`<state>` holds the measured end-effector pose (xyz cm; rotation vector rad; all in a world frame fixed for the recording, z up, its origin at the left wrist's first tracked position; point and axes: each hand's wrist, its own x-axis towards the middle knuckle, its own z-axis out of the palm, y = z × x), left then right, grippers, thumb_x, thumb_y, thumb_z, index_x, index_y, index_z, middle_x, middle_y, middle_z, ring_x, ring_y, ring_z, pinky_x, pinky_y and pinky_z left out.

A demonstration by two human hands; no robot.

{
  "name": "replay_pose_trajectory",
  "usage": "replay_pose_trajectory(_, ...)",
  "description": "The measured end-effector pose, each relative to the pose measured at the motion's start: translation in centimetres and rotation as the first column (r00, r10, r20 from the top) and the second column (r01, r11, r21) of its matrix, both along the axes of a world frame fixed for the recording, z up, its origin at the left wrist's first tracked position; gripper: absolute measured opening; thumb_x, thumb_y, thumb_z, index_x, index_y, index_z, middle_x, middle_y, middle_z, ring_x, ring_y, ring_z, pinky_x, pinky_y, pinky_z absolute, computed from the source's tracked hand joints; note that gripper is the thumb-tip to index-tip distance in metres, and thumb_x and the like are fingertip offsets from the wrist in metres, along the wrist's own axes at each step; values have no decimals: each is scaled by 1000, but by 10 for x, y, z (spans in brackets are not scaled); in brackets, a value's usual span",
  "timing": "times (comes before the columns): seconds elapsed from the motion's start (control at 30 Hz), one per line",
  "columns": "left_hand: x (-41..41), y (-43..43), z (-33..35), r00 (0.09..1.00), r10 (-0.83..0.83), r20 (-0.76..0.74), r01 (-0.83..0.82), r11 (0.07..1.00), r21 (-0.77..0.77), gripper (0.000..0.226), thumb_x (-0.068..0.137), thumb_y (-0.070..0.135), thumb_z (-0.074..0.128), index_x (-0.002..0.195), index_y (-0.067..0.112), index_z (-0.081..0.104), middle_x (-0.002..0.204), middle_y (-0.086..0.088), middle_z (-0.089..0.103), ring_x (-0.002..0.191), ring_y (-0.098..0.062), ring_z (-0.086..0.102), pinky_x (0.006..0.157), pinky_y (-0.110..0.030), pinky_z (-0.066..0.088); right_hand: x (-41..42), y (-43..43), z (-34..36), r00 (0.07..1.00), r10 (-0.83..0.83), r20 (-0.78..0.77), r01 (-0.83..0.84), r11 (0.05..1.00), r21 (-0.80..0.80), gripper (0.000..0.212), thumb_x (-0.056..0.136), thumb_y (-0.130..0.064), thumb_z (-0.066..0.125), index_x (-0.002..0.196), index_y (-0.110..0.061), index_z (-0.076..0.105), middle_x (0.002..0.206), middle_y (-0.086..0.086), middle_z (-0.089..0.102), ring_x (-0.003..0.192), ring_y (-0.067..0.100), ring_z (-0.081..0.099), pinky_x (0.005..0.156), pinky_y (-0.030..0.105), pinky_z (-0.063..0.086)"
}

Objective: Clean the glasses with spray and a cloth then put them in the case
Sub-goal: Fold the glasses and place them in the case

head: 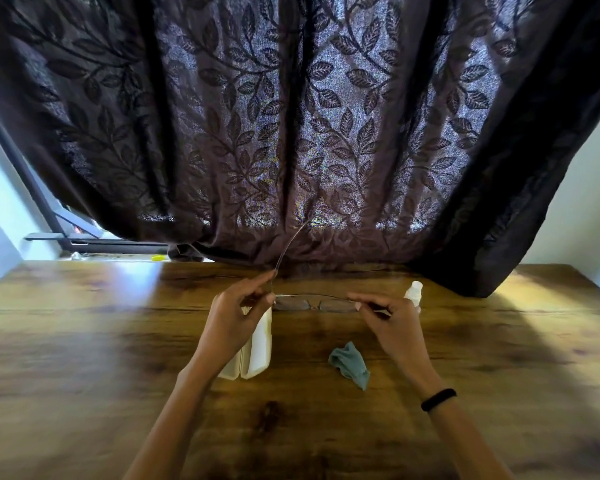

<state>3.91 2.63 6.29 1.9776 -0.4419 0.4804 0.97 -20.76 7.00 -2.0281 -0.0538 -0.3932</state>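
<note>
I hold thin-framed glasses (pixel 314 303) above the wooden table (pixel 84 358), lenses facing down and away. My left hand (pixel 238 313) pinches the left hinge, where one temple arm sticks up and away. My right hand (pixel 383 311) pinches the right end of the frame. A white glasses case (pixel 257 351) lies open under my left hand, partly hidden by the wrist. A crumpled grey-green cloth (pixel 350 363) lies on the table between my forearms. A small white spray bottle (pixel 414 292) stands just behind my right hand.
A dark leaf-patterned curtain (pixel 291 116) hangs down to the table's far edge. At the back left there is a window frame (pixel 84 242) with bright light. A black band (pixel 439 399) is on my right wrist.
</note>
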Motion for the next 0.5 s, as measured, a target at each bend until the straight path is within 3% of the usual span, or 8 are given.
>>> replay_pose_trajectory(0.07, 0, 0, 0, 1000, -5, 10, 4, 1000, 15, 46, 81, 8, 65, 119, 28, 50, 82, 11, 63, 81, -1, 60, 74, -6, 46, 0, 0, 1, 1000, 1, 3, -1, 1000, 28, 24, 82, -12, 64, 88, -35, 66, 95, -13, 69, 89, 4, 64, 74, 19, 51)
replay_pose_trajectory(0.23, 3, 3, -6, 999, -47, 19, 45, 995, 93, 42, 84, 11, 62, 120, 30, 55, 83, 9, 62, 79, -10, 60, 73, -15, 50, 2, -2, 0, 1000, -7, -9, 8, 988, 155, 16, 80, -5, 65, 89, -18, 63, 88, -4, 67, 84, 4, 61, 69, 9, 48)
replay_pose_trajectory(0.37, -2, 1, -4, 996, -92, -15, 93, 978, 188, 38, 86, 6, 59, 115, 31, 56, 73, 11, 49, 72, -6, 51, 63, -9, 39, 3, -4, -1, 1000, -24, -19, 28, 961, 274, 14, 79, -3, 66, 88, -12, 62, 88, 6, 66, 82, 14, 61, 64, 8, 49)
replay_pose_trajectory(0.5, -7, 3, -7, 992, -82, -90, 93, 988, 124, 35, 86, 11, 60, 104, 40, 57, 79, 0, 59, 75, -14, 55, 67, -16, 45, 5, -4, -3, 999, 11, -45, 7, 930, 368, 11, 80, -4, 65, 87, -12, 64, 89, 9, 67, 82, 15, 62, 64, 11, 52)
